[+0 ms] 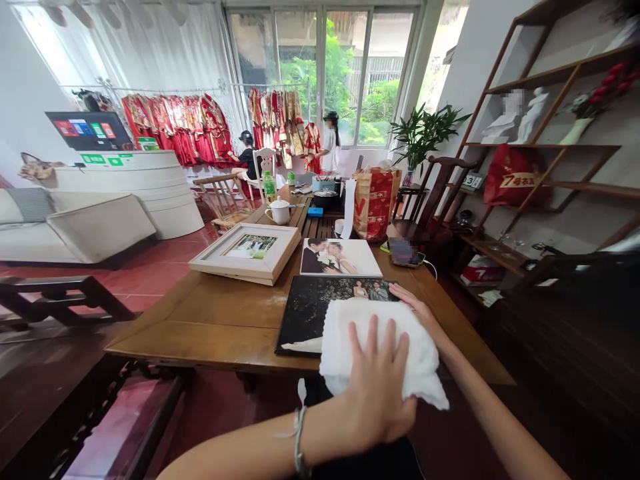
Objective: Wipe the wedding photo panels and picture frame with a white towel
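Observation:
My left hand [377, 380] lies palm down with its fingers spread on a white cloth [335, 333]. The cloth covers the right part of a dark photo panel [305, 307], which shows two people near its top edge. At the panel's upper right corner rests my right hand [417, 310], its fingers stretched out along the edge and partly hidden by the cloth. Just beyond lies a lighter photo panel [357, 257] with a couple on it. To the left, a pale wooden picture frame [285, 257] is stacked on another one.
The wooden table [200, 313] also bears a white lidded cup [280, 212], a green bottle [269, 187], a red and tan paper bag [377, 200] and a phone [405, 252] on a cable. Two people are by red garments [185, 127] at the back. Shelves [555, 147] stand right.

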Demonstrator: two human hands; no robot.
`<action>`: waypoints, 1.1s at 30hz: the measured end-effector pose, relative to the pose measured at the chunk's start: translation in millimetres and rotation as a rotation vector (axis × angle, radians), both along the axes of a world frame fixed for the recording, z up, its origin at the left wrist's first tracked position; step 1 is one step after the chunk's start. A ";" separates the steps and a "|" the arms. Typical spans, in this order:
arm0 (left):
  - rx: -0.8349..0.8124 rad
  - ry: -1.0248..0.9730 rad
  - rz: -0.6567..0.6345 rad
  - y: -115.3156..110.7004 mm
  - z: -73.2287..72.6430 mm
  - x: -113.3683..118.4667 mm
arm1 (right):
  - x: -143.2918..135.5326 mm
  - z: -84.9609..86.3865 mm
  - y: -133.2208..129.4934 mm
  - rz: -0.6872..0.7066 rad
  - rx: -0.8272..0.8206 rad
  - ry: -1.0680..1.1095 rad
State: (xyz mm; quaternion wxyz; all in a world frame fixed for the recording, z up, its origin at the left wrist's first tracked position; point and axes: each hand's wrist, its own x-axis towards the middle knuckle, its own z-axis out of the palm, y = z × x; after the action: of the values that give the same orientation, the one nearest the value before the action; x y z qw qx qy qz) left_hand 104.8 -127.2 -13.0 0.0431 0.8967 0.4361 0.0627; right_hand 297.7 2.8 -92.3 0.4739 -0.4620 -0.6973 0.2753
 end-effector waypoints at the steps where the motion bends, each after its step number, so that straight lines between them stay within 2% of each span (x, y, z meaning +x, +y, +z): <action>1: -0.025 0.001 -0.015 -4.9 0.5 -4.4 | -1.1 0.3 -0.2 -0.014 0.003 -0.011; 3: -0.046 -0.004 -0.013 -3.8 -0.3 -14.7 | -3.8 0.8 -0.9 -0.046 0.000 -0.029; 5: -0.025 -0.011 0.022 10.2 -2.8 -26.4 | -6.3 1.2 -2.0 -0.067 -0.005 -0.043; 8: 0.014 0.019 0.116 48.1 -4.3 -44.6 | -8.3 2.0 -3.7 -0.080 -0.013 -0.062; 11: 0.032 0.087 0.255 93.6 0.6 -58.3 | -8.9 2.6 -4.8 -0.084 -0.003 -0.068; 14: 0.050 0.109 0.344 130.0 5.6 -57.9 | -9.0 2.7 -5.1 -0.084 0.014 -0.069; 16: 0.049 0.110 0.337 140.6 4.8 -46.9 | -8.9 2.3 -4.7 -0.086 0.010 -0.072; 19: 0.080 0.102 0.250 129.0 -3.3 -21.0 | -7.6 1.2 -3.8 -0.089 -0.005 -0.061; 22: 0.140 0.067 0.101 89.0 -12.9 -2.2 | -5.1 0.3 -3.0 -0.056 -0.012 -0.029; 24: 0.138 0.050 0.007 55.1 -16.9 -1.4 | -4.0 0.6 -2.8 -0.021 -0.009 -0.013; 27: 0.108 0.023 -0.085 12.8 -18.1 -18.1 | -4.8 2.5 -3.4 -0.034 -0.006 -0.027; 29: 0.080 0.006 -0.098 0.2 -16.0 -37.0 | -6.7 3.8 -4.2 -0.064 -0.010 -0.049; 31: 0.058 0.005 -0.077 3.6 -11.7 -57.5 | -8.4 4.5 -4.8 -0.078 -0.010 -0.059; 33: 0.048 0.025 -0.036 21.2 -6.1 -75.6 | -9.1 4.3 -5.1 -0.082 -0.006 -0.058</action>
State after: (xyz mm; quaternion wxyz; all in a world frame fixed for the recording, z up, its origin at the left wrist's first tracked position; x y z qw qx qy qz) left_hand 29.2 -106.0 -19.1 0.0173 0.9058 0.4189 0.0611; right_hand 288.6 -2.3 -88.0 0.4629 -0.4994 -0.6904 0.2441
